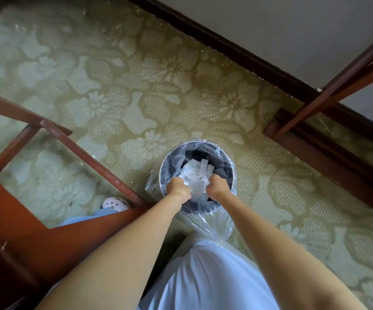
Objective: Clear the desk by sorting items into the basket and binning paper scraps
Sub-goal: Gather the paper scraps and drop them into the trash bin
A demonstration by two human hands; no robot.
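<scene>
Head view, looking straight down: you stand over a round bin point(230, 162) on patterned green carpet point(118, 86), both arms stretched toward its mouth. Your left hand point(177, 186) and right hand point(219, 185) sit side by side, backs up, fingers curled under and closed from either side on a loose white bunch of paper scraps point(195, 175).

The fingertips themselves are hidden beneath the knuckles. The bunch lies between the two hands and a little beyond them, with no clear long axis, and neither hand is nearer to it than the other. Both hands and the scraps fall within the circle of the rim, so the way for the paper looks to be straight down; letting go with both hands at once should do it.

A clear plastic liner point(212, 222) is draped over the bin's rim and spills onto the floor on your side. The inside shows dark around the paper. Whether the far scraps already rest in the bin or hang from your grip cannot be told.

A wooden chair point(10, 211) stands close at your left, with a pale shoe point(115, 203) beside its frame.
</scene>
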